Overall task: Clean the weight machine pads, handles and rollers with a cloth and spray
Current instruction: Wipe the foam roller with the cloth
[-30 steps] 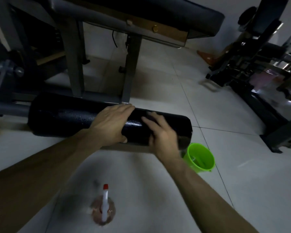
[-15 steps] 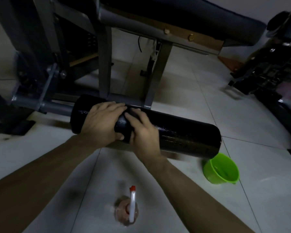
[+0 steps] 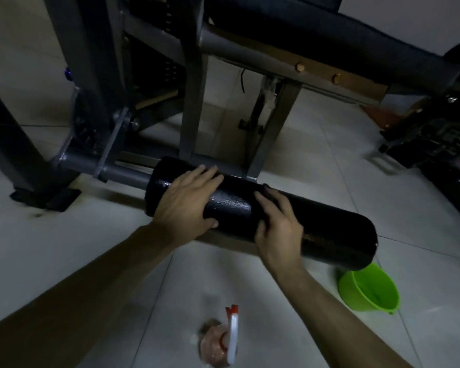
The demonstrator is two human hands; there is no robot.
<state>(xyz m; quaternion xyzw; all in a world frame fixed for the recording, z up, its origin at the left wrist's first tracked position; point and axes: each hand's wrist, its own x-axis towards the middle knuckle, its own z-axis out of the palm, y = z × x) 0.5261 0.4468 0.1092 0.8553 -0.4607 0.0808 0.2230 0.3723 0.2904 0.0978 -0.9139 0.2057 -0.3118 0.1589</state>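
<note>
The black roller (image 3: 335, 235) is pressed by the left hand (image 3: 186, 201) and the right hand (image 3: 279, 232), fingers laid apart upon it.

In front of the roller (image 3: 329, 229) bare floor tiles (image 3: 64, 248) give us room, broken only by the spray bottle (image 3: 230, 338) standing nearest us and the green bucket (image 3: 369, 290) by the roller's free end. Behind it, grey frame legs (image 3: 191, 102) and the bench pad (image 3: 329, 41) above close us in.
</note>
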